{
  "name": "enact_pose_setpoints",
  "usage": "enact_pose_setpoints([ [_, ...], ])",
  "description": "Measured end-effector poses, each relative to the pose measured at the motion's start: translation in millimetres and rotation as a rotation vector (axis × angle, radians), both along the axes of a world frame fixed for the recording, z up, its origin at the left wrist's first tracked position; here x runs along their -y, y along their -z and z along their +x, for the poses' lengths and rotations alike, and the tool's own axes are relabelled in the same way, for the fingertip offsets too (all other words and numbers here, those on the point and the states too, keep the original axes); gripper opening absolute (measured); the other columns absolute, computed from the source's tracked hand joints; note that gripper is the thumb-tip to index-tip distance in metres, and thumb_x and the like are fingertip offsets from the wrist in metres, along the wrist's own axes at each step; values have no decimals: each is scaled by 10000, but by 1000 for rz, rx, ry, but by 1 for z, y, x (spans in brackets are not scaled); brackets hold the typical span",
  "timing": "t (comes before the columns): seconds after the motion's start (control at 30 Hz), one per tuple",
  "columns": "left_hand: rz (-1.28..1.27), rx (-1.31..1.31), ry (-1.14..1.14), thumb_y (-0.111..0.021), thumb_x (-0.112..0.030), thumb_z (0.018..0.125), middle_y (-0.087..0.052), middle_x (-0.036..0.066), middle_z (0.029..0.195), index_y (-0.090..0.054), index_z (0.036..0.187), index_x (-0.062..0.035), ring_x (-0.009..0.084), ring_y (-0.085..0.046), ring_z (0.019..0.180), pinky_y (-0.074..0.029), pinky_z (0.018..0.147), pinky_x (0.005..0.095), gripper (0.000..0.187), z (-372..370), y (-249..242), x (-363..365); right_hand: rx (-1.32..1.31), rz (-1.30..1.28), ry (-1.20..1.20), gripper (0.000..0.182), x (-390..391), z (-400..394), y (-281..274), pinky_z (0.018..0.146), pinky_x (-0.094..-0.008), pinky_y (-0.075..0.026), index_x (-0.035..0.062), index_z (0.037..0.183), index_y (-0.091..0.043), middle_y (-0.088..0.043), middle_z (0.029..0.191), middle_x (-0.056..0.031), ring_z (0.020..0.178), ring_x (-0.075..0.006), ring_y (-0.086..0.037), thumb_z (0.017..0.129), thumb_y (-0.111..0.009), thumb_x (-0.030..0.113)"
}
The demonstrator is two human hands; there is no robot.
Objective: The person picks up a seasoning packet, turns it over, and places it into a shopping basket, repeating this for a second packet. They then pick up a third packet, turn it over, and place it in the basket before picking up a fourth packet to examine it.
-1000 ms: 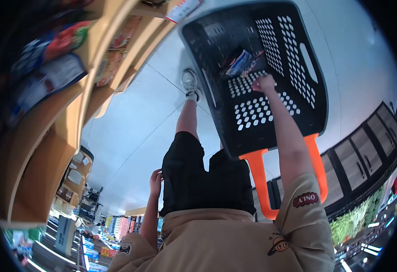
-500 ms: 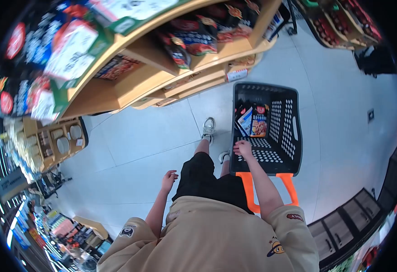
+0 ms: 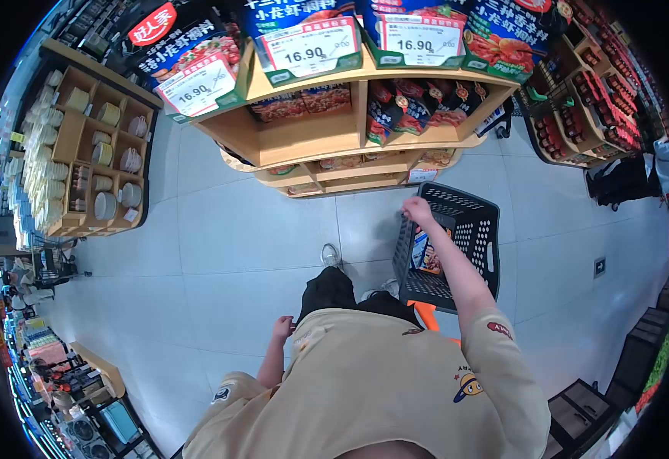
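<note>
My right hand (image 3: pixel 417 209), its fingers curled, is at the far left corner of the black shopping basket (image 3: pixel 490 269), near its rim; whether it grips the rim is unclear. Inside the basket lie seasoning packets (image 3: pixel 431 256), partly hidden by my right forearm. An orange handle (image 3: pixel 425 315) sticks out at the basket's near side. My left hand (image 3: pixel 283 327) hangs low beside my black shorts, fingers partly bent, touching no goods.
Ahead stands a wooden shelf (image 3: pixel 308 139) with packets and price cards (image 3: pixel 306 53). Dishware fills a rack (image 3: pixel 82 157) on the left. Another display (image 3: pixel 579 115) and a person in dark trousers (image 3: pixel 626 182) are at the right. Dark cabinets (image 3: pixel 581 411) stand lower right.
The view has turned toward the shelf, which now lies straight ahead. My right hand has moved forward from the basket's near part to its far left corner. The basket looks tilted.
</note>
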State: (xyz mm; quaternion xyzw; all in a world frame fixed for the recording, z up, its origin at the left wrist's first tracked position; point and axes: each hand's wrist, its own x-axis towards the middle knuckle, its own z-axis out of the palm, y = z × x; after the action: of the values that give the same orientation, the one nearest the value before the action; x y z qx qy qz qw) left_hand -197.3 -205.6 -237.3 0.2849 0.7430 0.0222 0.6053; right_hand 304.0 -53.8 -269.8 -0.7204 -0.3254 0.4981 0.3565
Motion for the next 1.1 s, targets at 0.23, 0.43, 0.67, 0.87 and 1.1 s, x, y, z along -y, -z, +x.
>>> enact_pose_setpoints([
  [0.23, 106, 104, -205, -400, -206, 812, -581, 68, 736, -491, 987, -70, 129, -549, 591, -377, 422, 212, 239, -57, 16, -50, 327, 210, 446, 736, -153, -19, -82, 745, -308, -408, 20, 1116, -286, -513, 933, -155, 846, -237, -517, 540, -715, 179],
  [0.43, 39, 85, -172, -397, -185, 802, -583, 83, 723, -497, 969, -56, 122, -536, 559, -381, 429, 214, 233, -90, 23, -91, 424, 333, 470, 489, -202, -18, -80, 672, -329, -418, -19, 930, -463, -551, 775, -147, 740, -277, -541, 568, -704, 206],
  [0.67, 221, 187, -26, -412, -177, 790, -576, 98, 710, -499, 966, -25, 130, -533, 568, -410, 491, 219, 248, -68, 25, -159, 579, 287, 444, 281, -148, -72, -93, 582, -322, -409, -46, 783, -556, -587, 694, -127, 609, -212, -545, 689, -625, 210],
  [0.87, 387, 293, 126, -383, -137, 810, -561, 113, 796, -487, 982, 5, 145, -542, 693, -447, 625, 253, 246, -23, 4, -198, -149, 432, 499, 232, -92, -65, -118, 713, -255, -378, 27, 968, -507, -547, 898, -35, 826, -104, -498, 782, -525, 164],
  [1.1, 467, 423, 183, -390, -203, 821, -561, 42, 801, -473, 1032, -64, 100, -511, 707, -395, 618, 213, 266, 37, -44, -225, -444, 468, 416, 224, -42, -78, -165, 770, -253, -389, 37, 1020, -473, -545, 924, -20, 845, -93, -505, 831, -443, 156],
])
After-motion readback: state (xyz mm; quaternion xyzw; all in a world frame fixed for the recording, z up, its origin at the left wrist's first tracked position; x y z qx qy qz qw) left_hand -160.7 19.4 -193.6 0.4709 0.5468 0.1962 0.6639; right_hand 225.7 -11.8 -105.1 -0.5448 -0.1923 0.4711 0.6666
